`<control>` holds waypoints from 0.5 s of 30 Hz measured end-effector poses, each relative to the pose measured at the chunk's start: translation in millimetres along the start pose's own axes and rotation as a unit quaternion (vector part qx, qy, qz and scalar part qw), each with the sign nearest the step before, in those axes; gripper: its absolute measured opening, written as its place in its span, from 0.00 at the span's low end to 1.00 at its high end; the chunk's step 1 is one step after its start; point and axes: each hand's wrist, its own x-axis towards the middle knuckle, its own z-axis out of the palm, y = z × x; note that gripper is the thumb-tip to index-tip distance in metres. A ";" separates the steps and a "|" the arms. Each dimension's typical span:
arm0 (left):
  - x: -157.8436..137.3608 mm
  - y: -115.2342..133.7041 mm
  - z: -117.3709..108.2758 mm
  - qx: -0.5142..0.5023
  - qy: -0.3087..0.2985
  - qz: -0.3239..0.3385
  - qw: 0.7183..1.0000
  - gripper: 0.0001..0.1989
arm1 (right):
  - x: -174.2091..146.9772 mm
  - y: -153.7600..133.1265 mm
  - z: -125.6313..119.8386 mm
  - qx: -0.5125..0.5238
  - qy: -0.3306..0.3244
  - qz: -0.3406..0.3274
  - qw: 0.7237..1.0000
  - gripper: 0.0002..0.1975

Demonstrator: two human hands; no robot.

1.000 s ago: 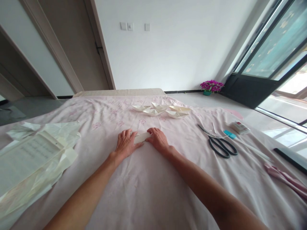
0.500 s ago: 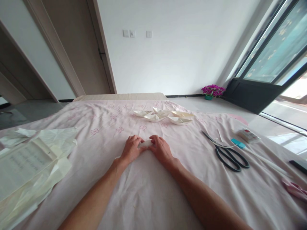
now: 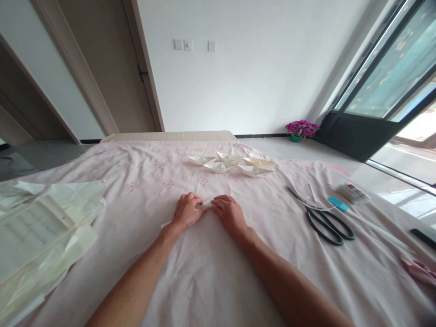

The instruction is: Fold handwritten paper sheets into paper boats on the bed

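Observation:
Between my hands, low over the pink cloth, is a small piece of folded white paper (image 3: 206, 204). My left hand (image 3: 188, 210) pinches its left end, fingers bent around it. The right end is gripped by my right hand (image 3: 229, 211), its thumb and fingertips close together. Much of the paper is hidden behind my fingers. A pale scrap of paper (image 3: 165, 225) shows beside my left wrist. Beyond my hands, several folded paper boats (image 3: 221, 167) sit grouped on the cloth.
Loose paper sheets (image 3: 34, 236) lie in a heap at left. On the right are black-handled scissors (image 3: 329, 223), a white strip with a blue piece (image 3: 338, 204), a small white pack (image 3: 353, 193) and a black object (image 3: 423, 237). Everything rests on a wrinkled pink cloth (image 3: 211, 281).
My right hand's fingers have straightened slightly and lie flatter along the paper. Both hands stay in nearly the same place. The camera view has shifted a little.

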 end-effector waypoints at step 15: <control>-5.5 0.3 2.0 -0.018 0.027 0.032 0.999 0.10 | 4.5 7.2 2.3 0.057 0.005 -0.011 0.998 0.06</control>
